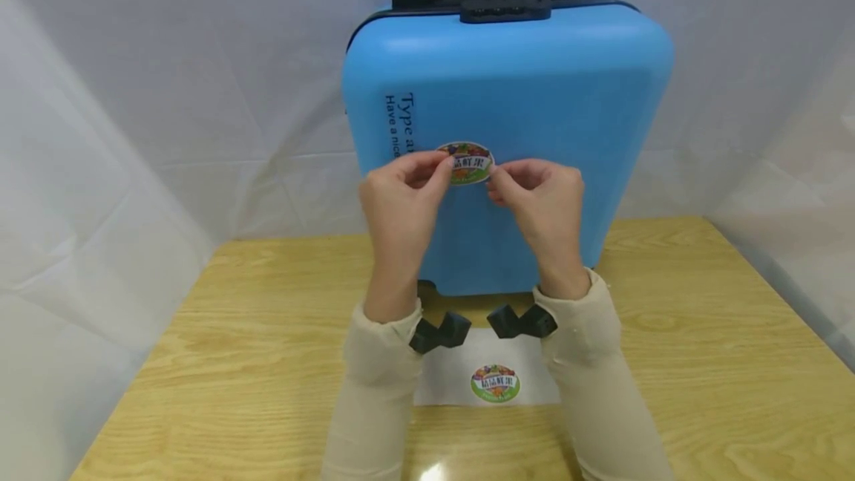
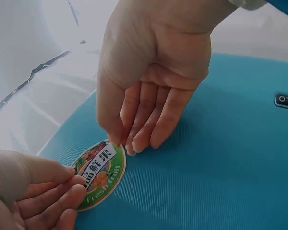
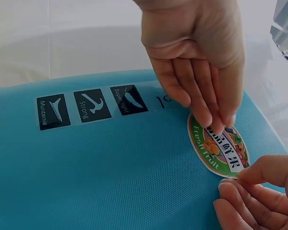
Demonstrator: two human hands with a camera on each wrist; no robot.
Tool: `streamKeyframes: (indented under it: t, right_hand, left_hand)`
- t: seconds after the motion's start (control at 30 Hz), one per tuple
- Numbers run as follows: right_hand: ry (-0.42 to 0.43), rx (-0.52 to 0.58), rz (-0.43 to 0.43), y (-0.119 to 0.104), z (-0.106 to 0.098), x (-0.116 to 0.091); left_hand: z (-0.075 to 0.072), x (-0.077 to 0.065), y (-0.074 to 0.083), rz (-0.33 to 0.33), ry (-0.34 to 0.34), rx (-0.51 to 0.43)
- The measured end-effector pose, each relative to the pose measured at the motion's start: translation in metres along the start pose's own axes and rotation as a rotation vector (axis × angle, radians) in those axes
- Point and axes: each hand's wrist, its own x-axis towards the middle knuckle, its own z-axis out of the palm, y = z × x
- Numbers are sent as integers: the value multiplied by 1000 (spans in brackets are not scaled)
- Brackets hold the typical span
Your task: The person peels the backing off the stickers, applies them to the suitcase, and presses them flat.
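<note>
Bright head view — white glare on the table (image 1: 254, 347) (bottom edge) — while both wrist views look dimmer.

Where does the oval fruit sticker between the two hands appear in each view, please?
Head: the oval sticker is slightly above and right of centre.
Left wrist: the oval sticker is in the lower left.
Right wrist: the oval sticker is right of centre, below the middle.
Shared landmark: the blue suitcase.
</note>
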Motion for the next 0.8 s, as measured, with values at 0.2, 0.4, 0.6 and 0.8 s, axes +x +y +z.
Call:
streamKeyframes:
  t: [0.2,0.4,0.6,0.8]
  right_hand:
    - [23,-18,-43,0,0,0]
    - [42,-39,-61,0,-2,1]
    - [33,-59,-45,2,-5,1]
    - [38,-47,-63,5,-6,0]
  left_hand:
    - [5,1,2,-9,-26,3]
    - [10,2,4,-16,-66,9]
    - [17,1,3,4,-104,0]
    - [22,0,4,6,-133,11]
